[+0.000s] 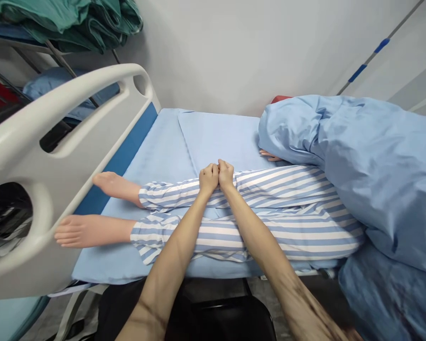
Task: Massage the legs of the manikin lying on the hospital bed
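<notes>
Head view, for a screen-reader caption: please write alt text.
The left hand and right hand rest closed, side by side, on the striped trousers of a manikin lying on a hospital bed. Its bare feet point toward the white footboard, and a blue duvet covers its upper body.
</notes>
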